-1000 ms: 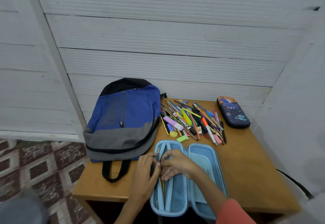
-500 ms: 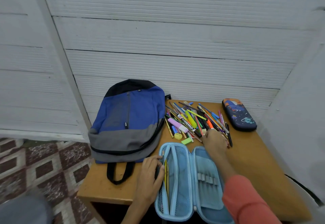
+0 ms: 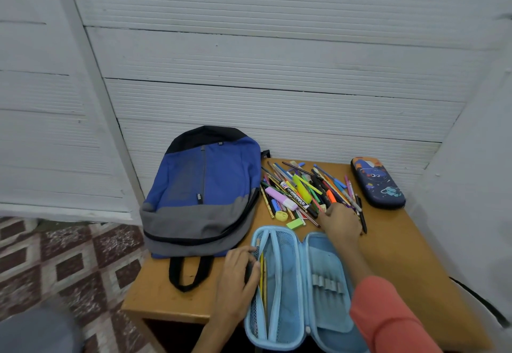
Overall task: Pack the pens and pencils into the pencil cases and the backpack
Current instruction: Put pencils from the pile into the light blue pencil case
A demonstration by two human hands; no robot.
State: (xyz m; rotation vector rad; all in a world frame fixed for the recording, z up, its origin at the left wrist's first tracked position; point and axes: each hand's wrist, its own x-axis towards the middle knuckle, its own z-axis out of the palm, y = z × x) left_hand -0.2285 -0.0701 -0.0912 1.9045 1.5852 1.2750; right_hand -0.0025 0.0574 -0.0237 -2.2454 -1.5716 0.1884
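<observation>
I see the backpack (image 3: 202,194) lying flat, left of the open blue pencil case (image 3: 327,258). The left hand (image 3: 238,275) grips that case's left rim, fingers curled. Beyond the case lies the pen-and-pencil pile (image 3: 302,192). The right hand (image 3: 342,221) rests on it, fingers bent, perhaps pinching one; I cannot tell. The dark pencil case (image 3: 378,183) sits closed, farther right.

Backpack (image 3: 202,194): matt woven cloth. Open pencil case (image 3: 299,289): cloth lining, mesh pocket. Counter (image 3: 410,247): smooth wood-look top. Wall panels (image 3: 277,97): ribbed, matt.
</observation>
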